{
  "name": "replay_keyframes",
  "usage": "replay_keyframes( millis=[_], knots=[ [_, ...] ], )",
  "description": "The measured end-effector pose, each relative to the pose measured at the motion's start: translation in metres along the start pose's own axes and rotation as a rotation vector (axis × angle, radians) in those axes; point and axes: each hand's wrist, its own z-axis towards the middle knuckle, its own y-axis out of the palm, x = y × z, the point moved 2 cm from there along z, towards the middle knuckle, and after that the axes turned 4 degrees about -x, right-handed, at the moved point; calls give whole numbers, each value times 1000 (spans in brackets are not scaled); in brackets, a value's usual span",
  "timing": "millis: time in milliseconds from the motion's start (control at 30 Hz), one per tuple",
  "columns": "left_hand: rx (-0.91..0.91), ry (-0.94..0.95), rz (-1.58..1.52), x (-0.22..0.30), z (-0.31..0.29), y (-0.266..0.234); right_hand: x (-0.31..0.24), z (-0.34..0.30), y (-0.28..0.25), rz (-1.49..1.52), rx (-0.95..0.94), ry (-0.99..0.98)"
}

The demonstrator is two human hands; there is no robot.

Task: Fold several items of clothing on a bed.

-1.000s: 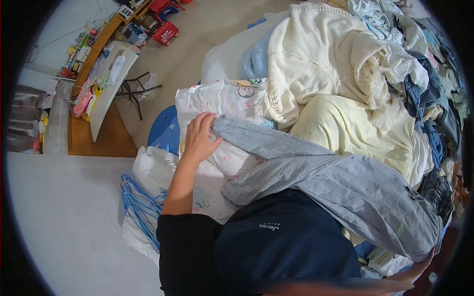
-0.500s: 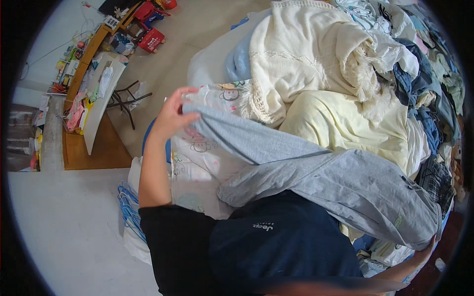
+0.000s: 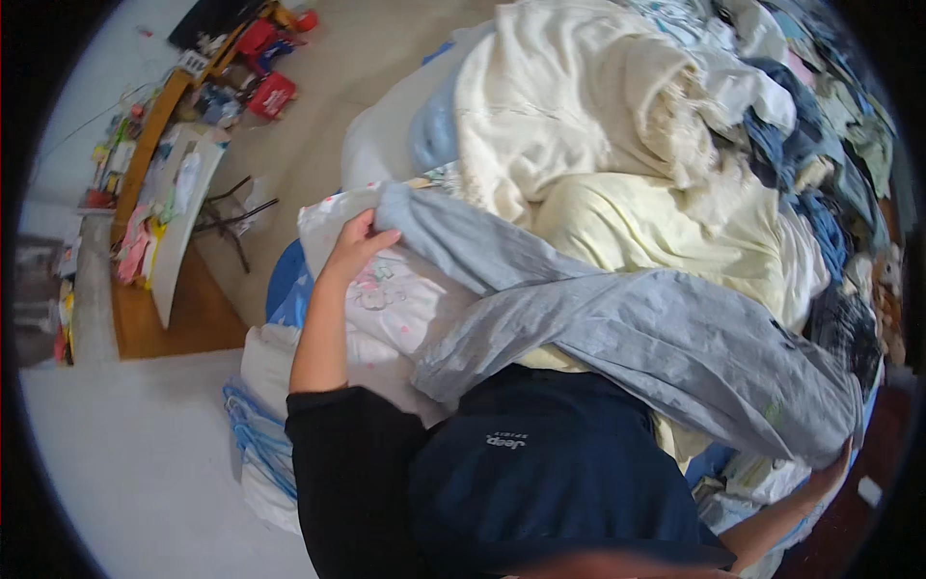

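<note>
A pair of grey sweatpants (image 3: pixel 666 333) is stretched across in front of me, its two legs crossing and spreading toward the left. My left hand (image 3: pixel 355 253) pinches the cuff of the upper leg, with the thumb in front and some fingers behind the cloth. The other leg lies loose beside my dark shirt. At the far right, my right hand (image 3: pixel 841 465) grips the waist end, its fingers mostly hidden by the fabric. Under the left leg lies a white cloth with pink prints (image 3: pixel 386 294).
A cream knitted blanket (image 3: pixel 550 106) with fringe and a pale yellow cloth (image 3: pixel 656 222) lie beyond the pants. Heaped clothes (image 3: pixel 820 145) fill the right side. Blue hangers (image 3: pixel 256 439) sit at the left. Farther off are a folding table (image 3: pixel 183 222) and red stool (image 3: pixel 270 95).
My left hand has closed on the cuff, its fingers nearer together than before. The printed cloth beneath looks more bunched. My view has shifted slightly; my right hand stays at the waist end.
</note>
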Motion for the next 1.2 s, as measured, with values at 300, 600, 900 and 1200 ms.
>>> replay_keyframes(
  millis=[300,600,900,1200],
  knots=[
    [184,205,-134,50,-5,-26,-2,31,-2,4,-220,21],
    [225,-313,406,-15,-24,-102,29,20,18,132,-59,-55],
    [202,-198,356,-59,-22,-75,94,48,-10,104,-254,146],
    [402,448,720,59,-84,75,82,33,-16,81,-225,128]
  ],
)
